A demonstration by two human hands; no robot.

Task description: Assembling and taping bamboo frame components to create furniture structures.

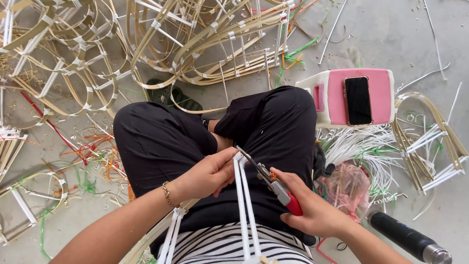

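At frame centre, over the lap, the left hand [207, 175] pinches the top of two white strips [243, 195]. The right hand [312, 210] holds red-handled pliers [271, 180] in a closed grip, tips at the strips' top.

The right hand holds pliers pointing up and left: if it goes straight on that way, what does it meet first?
Probably the white strips pinched by the left hand; the tips of the pliers in the right hand already seem to touch them.
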